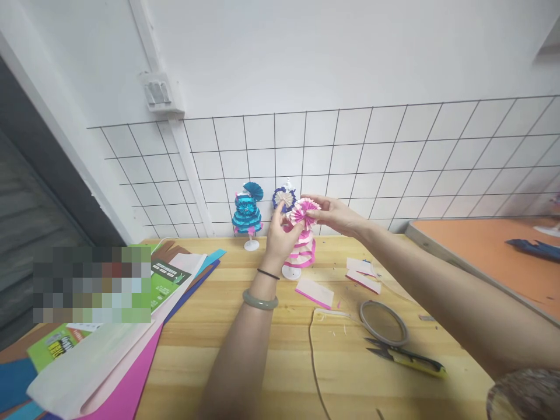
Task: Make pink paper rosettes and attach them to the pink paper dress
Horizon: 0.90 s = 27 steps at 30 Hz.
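Note:
A round pleated rosette in pink and white (304,213) is held between my two hands, above a pink and white tiered paper figure (300,255) on a round white base. My left hand (283,233) grips the rosette's lower left side, fingers partly hidden behind it. From the right, my right hand (332,214) pinches its edge with thumb and fingers. Just behind stands a second figure with a cream and dark blue rosette (284,199). A teal tiered paper figure (247,213) with a fan on top stands to the left.
Coloured paper sheets and green packaging (175,274) cover the table's left side. Folded paper pieces (315,293), a roll of tape (384,322), yellow-handled snips (415,360) and a loose cord lie in front and right. An orange surface (472,245) adjoins at right; a gridded wall stands behind.

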Each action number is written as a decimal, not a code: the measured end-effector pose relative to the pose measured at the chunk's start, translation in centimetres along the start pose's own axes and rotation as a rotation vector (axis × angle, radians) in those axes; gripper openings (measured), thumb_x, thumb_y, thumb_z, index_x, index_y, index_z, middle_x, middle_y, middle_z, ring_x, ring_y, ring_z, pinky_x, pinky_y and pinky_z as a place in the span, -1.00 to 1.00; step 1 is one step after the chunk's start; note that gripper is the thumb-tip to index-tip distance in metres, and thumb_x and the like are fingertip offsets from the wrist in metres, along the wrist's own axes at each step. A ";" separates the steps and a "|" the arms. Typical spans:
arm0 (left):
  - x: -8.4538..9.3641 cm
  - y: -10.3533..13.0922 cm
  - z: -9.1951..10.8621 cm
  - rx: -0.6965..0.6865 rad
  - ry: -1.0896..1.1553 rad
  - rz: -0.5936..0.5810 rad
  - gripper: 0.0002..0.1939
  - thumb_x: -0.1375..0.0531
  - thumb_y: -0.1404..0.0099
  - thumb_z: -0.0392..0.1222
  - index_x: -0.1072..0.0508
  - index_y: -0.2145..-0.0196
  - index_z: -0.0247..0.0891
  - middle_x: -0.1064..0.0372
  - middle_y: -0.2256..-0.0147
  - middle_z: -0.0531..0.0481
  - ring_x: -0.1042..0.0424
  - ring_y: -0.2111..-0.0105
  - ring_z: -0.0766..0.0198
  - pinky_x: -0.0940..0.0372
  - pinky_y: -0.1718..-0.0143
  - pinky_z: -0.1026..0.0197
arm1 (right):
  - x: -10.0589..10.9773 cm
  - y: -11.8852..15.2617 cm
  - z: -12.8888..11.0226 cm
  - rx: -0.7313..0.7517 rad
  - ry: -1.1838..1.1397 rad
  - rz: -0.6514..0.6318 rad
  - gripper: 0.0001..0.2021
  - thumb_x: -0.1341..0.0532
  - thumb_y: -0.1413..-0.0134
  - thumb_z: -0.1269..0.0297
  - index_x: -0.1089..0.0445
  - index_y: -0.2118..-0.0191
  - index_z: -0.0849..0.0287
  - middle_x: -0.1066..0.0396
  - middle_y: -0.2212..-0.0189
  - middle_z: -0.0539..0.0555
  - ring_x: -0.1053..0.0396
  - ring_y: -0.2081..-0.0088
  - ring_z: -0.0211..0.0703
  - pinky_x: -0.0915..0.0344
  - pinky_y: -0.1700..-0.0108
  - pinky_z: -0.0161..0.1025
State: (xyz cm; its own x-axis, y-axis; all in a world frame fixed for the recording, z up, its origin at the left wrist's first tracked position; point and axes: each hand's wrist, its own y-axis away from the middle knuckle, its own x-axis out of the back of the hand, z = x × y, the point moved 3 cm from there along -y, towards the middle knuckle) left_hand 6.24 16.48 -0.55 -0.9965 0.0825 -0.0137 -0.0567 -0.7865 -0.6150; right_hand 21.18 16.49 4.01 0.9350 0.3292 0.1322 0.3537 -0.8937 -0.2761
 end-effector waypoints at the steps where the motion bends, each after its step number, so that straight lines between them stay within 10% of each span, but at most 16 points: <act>1: 0.0 0.0 -0.1 0.003 0.006 0.005 -0.33 -0.21 -0.11 -0.19 -0.06 -0.15 -0.19 -0.29 0.04 -0.12 -0.33 0.09 0.17 -0.24 0.04 0.10 | 0.0 0.0 0.0 -0.002 -0.012 -0.006 -0.49 -0.30 0.11 0.24 -0.27 -0.04 0.05 -0.40 0.13 0.07 -0.35 0.25 -0.21 -0.31 0.23 -0.24; 27: 0.0 -0.1 0.0 -0.028 0.019 -0.075 -0.38 -0.21 -0.12 -0.10 -0.14 -0.12 -0.16 -0.29 0.03 -0.13 -0.32 0.06 0.14 -0.22 0.01 0.04 | -0.1 0.1 -0.7 0.133 0.147 0.241 -0.22 -0.37 0.26 0.19 -0.12 -0.16 0.19 -0.42 0.32 0.09 -0.38 0.21 -0.07 -0.34 0.14 -0.08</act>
State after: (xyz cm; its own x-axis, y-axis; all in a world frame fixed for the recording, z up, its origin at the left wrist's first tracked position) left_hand 6.25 16.55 -0.55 -0.9882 0.1523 0.0184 -0.1291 -0.7605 -0.6364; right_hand 21.06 16.14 4.63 0.9818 0.0562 0.1812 0.1316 -0.8896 -0.4374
